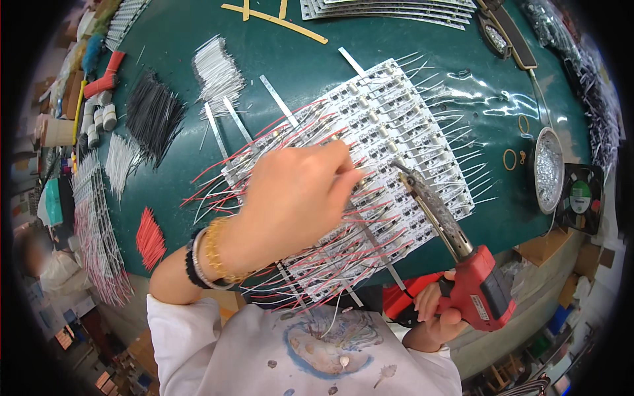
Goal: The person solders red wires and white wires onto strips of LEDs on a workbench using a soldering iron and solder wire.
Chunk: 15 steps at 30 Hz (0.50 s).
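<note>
A panel of white circuit boards (422, 142) lies on the green table, with rows of red and white wires soldered along its left part and white wires sticking out along its right edge. Over its middle, my left hand (297, 188) is closed in a pinch; whatever lies between the fingertips is too small to make out. My right hand (439, 310) grips a red soldering gun (479, 287) by its handle. The gun's tip points up and left, close to the boards just right of my left fingers. Thin metal strips (279, 100) stick out beyond the panel.
Left on the table are bundles of black wires (153, 115), white wires (218, 72) and red wires (150, 237), plus wired board strips (99, 218). At the right stand a metal bowl (549, 170) and a small fan (581, 198). Stacked boards (389, 12) lie at the back.
</note>
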{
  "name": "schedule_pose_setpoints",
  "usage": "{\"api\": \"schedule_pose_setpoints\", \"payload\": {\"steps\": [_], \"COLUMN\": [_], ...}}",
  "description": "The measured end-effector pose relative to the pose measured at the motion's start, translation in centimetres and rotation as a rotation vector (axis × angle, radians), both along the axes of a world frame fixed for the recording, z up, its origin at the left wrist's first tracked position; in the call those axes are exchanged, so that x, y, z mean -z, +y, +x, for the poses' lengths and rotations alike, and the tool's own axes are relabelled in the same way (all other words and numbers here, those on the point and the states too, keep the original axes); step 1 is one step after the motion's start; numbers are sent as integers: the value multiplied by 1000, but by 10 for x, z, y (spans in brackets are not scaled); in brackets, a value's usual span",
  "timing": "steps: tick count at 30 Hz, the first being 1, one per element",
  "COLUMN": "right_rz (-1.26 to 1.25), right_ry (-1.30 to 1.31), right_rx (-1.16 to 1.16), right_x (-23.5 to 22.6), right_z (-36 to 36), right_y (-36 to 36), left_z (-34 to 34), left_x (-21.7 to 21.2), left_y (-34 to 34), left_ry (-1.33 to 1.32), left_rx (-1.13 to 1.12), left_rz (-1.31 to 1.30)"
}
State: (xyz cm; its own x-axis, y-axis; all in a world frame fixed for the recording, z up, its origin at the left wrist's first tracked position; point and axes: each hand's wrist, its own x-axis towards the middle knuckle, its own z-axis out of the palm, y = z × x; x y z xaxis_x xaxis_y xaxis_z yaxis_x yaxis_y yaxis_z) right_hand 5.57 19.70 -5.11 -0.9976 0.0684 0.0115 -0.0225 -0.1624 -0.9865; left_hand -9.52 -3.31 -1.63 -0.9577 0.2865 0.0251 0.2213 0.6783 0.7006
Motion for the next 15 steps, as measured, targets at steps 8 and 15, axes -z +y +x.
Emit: {"api": "schedule_pose_setpoints", "payload": {"steps": [8,15], "right_rz": [-44,-25], "right_ry": [-40,-60], "right_rx": [110,-13], "right_x": [-5,-5], "right_z": [15,21], "right_y": [8,15], "left_z": [9,18], "left_x": [-46,13], "left_y": [-18,8], "left_ry": [38,53], "left_rx": [35,133], "left_rz": [108,173]}}
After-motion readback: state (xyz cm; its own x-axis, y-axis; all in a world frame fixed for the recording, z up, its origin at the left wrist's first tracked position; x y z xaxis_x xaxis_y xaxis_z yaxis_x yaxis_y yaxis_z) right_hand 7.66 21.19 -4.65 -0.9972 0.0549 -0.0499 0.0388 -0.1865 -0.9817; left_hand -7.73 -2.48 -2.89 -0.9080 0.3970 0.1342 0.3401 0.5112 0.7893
